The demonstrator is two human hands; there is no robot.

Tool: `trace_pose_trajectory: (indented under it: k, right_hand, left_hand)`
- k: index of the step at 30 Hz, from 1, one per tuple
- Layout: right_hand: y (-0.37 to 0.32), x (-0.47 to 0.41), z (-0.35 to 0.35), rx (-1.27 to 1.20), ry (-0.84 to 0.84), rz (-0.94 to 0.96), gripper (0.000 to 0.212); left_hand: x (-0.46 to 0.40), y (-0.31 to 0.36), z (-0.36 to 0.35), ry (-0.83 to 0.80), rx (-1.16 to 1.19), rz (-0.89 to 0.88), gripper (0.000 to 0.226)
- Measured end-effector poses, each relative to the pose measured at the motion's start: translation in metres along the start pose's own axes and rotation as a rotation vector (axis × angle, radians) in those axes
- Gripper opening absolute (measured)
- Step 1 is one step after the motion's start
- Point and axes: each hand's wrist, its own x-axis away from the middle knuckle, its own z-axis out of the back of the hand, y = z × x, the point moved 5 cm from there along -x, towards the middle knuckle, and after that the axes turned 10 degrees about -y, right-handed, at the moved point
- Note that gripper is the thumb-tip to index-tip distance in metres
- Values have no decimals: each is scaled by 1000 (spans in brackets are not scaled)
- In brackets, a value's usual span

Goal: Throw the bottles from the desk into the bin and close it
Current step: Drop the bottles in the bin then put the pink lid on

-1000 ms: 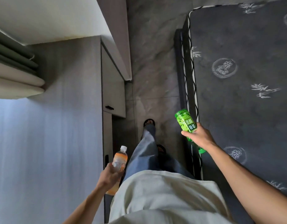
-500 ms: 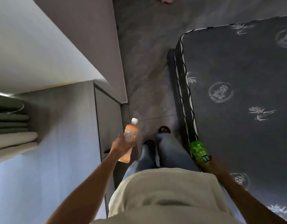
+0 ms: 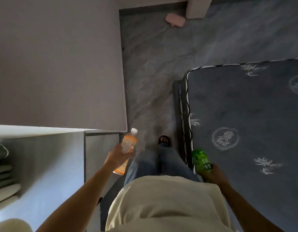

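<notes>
Cream cloth: a pale cream shirt [image 3: 161, 203] fills the lower middle of the frame, nearest to the camera.
Left hand: the left hand [image 3: 117, 156], left of centre and low, is wrapped tight around the middle of the orange bottle [image 3: 128, 147].
Orange bottle: clear plastic with an orange label and a white cap; it is tilted, with the cap toward the top of the frame and the base toward the bottom.
Right hand: the right hand [image 3: 215, 174], at the lower right, is clamped on the lower part of the green bottle [image 3: 201, 159].
Green bottle: bright green with a printed label; it leans up and to the left, above the edge of the bed [image 3: 245, 114].
Legs: blue jeans [image 3: 153, 163] come out from under the shirt in the middle of the frame; one foot in a dark sandal [image 3: 164, 140] is on the floor [image 3: 155, 64].
Cabinet: a grey cabinet [image 3: 49, 164] is at the lower left, with folded pale cloths [image 3: 2, 181] at the left edge.
Bed: a dark grey mattress with white printed marks takes the right side.
Floor: grey with a marble pattern, from the centre to the top.
Wall: a plain grey wall [image 3: 57, 61] covers the upper left.
Pink thing: a small pink object [image 3: 175, 21] lies on the floor at the top; it is too blurred to say what it is.
</notes>
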Motion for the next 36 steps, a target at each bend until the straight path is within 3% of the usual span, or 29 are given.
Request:
trace_pose_trajectory:
  k: [3, 10, 15, 20, 24, 28, 36]
  right_hand:
    - [-80, -24, 38, 0, 17, 78, 43]
    - [-250, -82, 102, 62, 19, 248, 61]
    - [-330, -106, 137, 73, 61, 250, 67]
    - [-366, -119, 167, 92, 98, 194, 64]
    - [-359, -128, 188, 59, 112, 76, 66]
    - [-340, -142, 207, 1, 75, -44, 67]
    - [-363, -177, 273, -63, 47, -201, 49]
  left_hand:
    - [-5, 1, 12, 0, 16, 59, 63]
    - [-32, 2, 43, -26, 115, 232, 61]
    - [-74, 46, 89, -71, 209, 179, 70]
    - [-120, 113, 168, -88, 8, 183, 60]
    - [-163, 191, 230, -50, 1, 137, 68]
    - [-206, 289, 278, -28, -21, 5, 62]
    - [-279, 453, 339, -58, -107, -113, 58]
